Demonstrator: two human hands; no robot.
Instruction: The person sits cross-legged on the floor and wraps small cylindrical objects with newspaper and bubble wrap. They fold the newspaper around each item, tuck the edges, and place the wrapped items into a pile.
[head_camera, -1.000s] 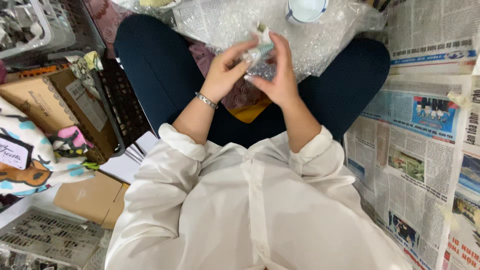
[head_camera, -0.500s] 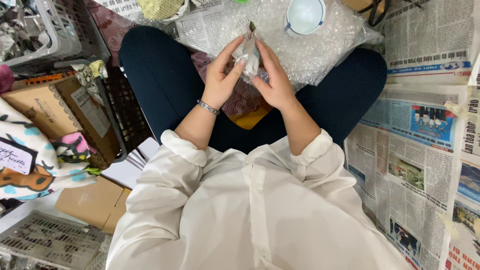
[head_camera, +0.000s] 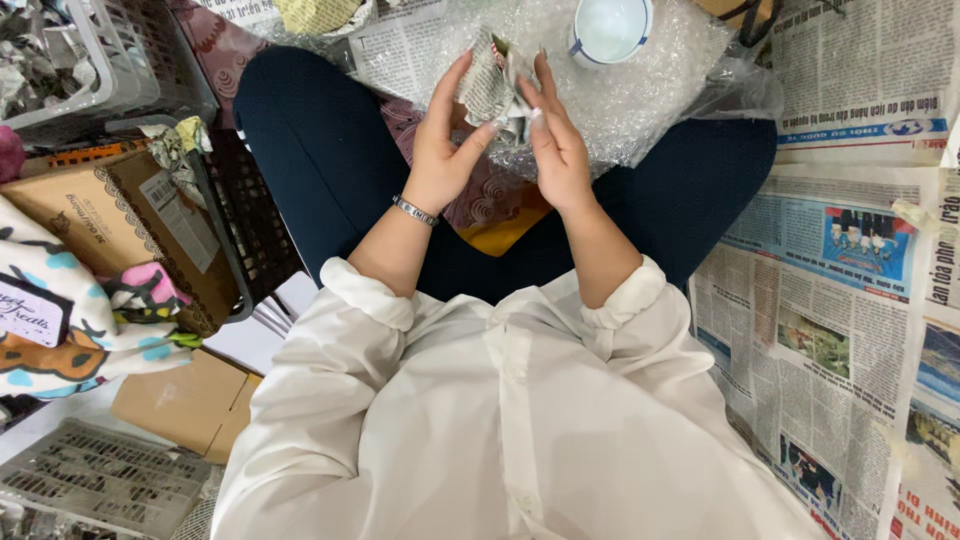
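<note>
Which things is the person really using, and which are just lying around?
In use:
left hand and right hand, both holding the newspaper-wrapped bundle
bubble wrap on the lap
white cup on the bubble wrap

Just lying around:
cardboard box
plastic basket
cartoon-print cloth
newspaper sheets on the floor

Left hand (head_camera: 447, 140) and right hand (head_camera: 556, 140) pinch a newspaper-wrapped bundle (head_camera: 490, 85) between their fingertips. Just beyond the grip lies bubble wrap (head_camera: 640, 95), bearing a white cup (head_camera: 610, 28).
</note>
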